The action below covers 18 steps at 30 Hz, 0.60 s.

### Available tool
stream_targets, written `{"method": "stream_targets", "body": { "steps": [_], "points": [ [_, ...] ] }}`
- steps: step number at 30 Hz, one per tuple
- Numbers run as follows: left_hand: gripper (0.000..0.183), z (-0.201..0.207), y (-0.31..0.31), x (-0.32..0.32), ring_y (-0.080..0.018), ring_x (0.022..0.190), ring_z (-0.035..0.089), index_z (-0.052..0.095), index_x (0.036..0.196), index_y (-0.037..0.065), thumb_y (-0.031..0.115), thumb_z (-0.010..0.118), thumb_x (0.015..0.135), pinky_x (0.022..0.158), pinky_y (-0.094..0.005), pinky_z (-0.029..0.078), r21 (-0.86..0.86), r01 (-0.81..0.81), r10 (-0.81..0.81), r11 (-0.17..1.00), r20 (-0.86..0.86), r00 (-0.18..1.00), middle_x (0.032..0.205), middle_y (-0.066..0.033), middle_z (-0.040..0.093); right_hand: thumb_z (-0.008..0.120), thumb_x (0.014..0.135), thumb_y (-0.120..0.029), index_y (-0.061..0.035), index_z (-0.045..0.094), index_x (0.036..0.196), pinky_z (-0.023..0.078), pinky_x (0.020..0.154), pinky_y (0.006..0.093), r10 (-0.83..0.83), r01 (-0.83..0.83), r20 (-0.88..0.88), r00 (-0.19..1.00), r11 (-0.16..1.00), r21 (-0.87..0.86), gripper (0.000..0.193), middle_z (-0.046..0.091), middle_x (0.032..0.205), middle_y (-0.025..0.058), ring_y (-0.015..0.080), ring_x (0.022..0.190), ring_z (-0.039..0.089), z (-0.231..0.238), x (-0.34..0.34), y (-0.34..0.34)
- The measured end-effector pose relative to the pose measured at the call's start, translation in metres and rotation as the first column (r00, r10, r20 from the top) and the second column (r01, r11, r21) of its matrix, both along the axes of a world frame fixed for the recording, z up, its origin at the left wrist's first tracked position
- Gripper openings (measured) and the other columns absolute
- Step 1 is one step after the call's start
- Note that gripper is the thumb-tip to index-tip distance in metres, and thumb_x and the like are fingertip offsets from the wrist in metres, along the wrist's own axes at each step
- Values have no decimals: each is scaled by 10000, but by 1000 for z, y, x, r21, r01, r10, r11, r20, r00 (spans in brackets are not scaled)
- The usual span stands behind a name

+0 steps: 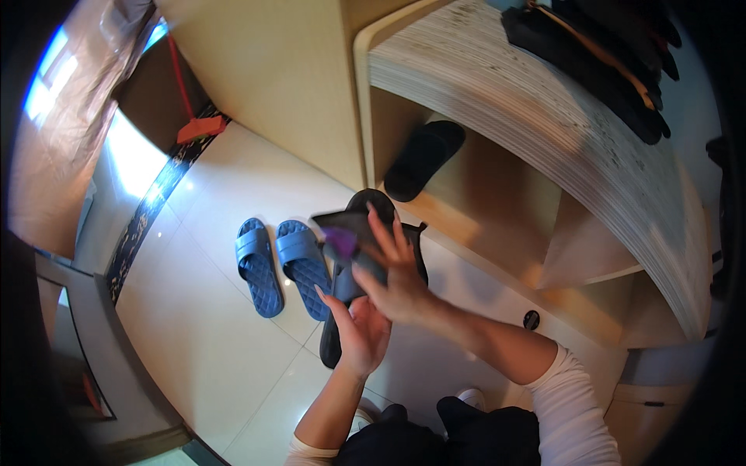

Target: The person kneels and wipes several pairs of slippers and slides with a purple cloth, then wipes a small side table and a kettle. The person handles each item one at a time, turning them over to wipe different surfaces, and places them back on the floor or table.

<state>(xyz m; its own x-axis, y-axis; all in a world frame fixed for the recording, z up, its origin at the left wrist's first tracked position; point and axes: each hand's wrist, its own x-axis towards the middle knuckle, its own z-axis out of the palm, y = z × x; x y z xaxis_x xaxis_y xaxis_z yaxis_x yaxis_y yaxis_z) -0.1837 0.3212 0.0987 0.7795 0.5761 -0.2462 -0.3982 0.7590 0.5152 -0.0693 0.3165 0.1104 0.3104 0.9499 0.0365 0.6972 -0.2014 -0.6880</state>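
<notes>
My left hand is closed at the lower edge of a dark, flat, cloth-like item, its thumb pointing up. A purple patch shows on this item, which is too blurred to name. Across its face lies my right hand, its fingers partly spread and smeared by motion. Black footwear shows behind and below the item, mostly hidden by it and my hands; whether it is held or on the floor is unclear. To the left, a pair of blue slippers rests on the floor.
A black slipper sits in the open wooden shoe cabinet at right. Dark items lie on its curved top. An orange broom stands at far left. A small round black object is by the cabinet base.
</notes>
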Motion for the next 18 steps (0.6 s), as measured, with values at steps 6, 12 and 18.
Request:
{"method": "stream_targets", "body": {
  "steps": [6, 12, 18],
  "points": [
    [1000, 10, 10, -22, -213, 1323, 278, 160, 1434, 62, 802, 82, 767, 1088, -351, 210, 104, 97, -99, 990, 11, 995, 1449, -89, 272, 538, 857, -389, -114, 628, 1135, 52, 965, 728, 104, -86, -144, 984, 988, 126, 401, 168, 1516, 37, 418, 1378, -13, 11, -22, 3],
    [1110, -18, 5, -33, -206, 1316, 293, 283, 1400, 73, 878, 84, 662, 1082, -366, 218, 378, 130, -57, 916, -200, 978, 1418, -58, 350, 629, 774, -172, -82, 654, 1067, 46, 1018, 677, 127, -161, 147, 981, 957, 243, 307, 227, 1493, 70, 424, 1377, 36, 28, -28, -10],
    [1299, -10, -1, -32, -222, 1329, 268, 305, 1370, -20, 944, 77, 531, 1096, -421, 175, 459, 37, 6, 888, -92, 996, 1429, -84, 325, 606, 808, -179, -52, 680, 956, 87, 1070, 599, 192, -244, 278, 941, 956, 165, 208, 503, 1283, 109, 352, 1347, 234, 50, -3, 21]
  ]
}}
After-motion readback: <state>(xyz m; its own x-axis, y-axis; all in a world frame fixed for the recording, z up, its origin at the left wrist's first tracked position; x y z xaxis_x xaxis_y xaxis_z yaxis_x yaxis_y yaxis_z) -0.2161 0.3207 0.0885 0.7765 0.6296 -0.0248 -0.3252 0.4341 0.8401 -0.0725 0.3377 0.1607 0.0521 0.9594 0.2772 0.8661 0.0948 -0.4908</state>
